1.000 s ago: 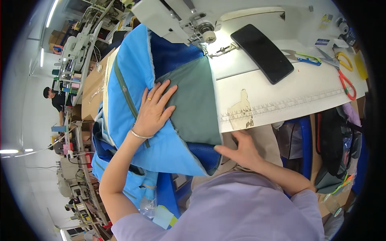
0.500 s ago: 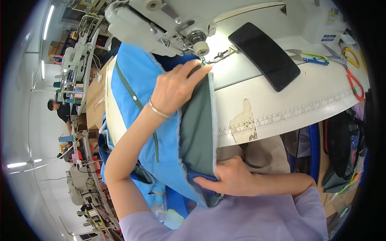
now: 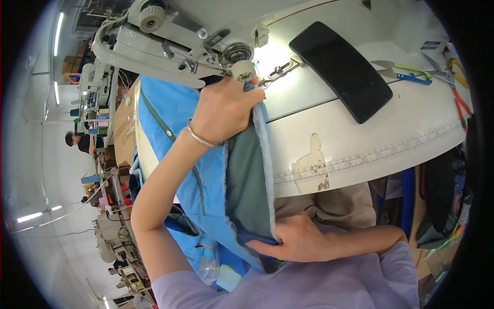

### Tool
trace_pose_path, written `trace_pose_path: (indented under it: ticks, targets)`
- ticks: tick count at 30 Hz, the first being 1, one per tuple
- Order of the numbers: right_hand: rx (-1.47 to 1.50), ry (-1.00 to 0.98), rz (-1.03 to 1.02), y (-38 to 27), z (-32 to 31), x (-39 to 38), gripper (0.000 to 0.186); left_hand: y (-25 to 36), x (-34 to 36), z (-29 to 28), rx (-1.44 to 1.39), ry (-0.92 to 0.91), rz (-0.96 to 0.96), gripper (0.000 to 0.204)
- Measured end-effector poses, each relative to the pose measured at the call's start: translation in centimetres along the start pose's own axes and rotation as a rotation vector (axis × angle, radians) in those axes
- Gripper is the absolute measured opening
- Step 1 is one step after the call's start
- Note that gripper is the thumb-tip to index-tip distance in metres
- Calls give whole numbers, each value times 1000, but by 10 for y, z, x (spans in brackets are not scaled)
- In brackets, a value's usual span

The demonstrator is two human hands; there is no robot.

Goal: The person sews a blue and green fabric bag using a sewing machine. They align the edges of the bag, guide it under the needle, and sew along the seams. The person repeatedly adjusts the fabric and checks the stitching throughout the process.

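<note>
Blue and grey-green fabric [image 3: 249,180] ran from the sewing machine [image 3: 154,49] toward the person. Close under the machine, the left hand [image 3: 224,110] touched the fabric; I could not tell whether it pinched. Nearer the person than the machine, the right hand [image 3: 298,239] gripped the fabric's edge.

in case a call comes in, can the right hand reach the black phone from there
Probably yes, once the right hand releases the green and blue fabric: the black phone lies uncovered on the white tabletop, with no object seen blocking its near side.
</note>
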State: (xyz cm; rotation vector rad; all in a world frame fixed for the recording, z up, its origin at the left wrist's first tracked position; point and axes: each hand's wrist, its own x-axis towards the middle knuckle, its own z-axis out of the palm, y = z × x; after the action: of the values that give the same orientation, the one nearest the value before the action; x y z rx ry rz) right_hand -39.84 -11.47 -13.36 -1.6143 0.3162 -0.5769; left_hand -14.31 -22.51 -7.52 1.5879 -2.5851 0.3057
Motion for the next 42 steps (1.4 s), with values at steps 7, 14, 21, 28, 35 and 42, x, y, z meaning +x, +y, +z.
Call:
trace_pose_path:
  ticks: [7,14,21,28,35,42]
  targets:
    - [-26,12,-9,-8,-6,-4,55,18,-1,-17,-80,-111,153,15]
    - [19,37,67,16,0,-17,50,71,-41,-22,-506,-152,109,15]
    - [47,-133,231,25,-6,-21,49,80,-50,-18,-565,-78,96,17]
    - [320,-45,408,25,-10,-9,41,89,-50,-12,-455,26,-12,20]
    - [363,-132,335,23,-5,-14,43,78,-42,-27,-425,-181,152,18]
    - [325,-131,314,24,-4,-18,37,84,-56,-22,-472,-103,62,26]
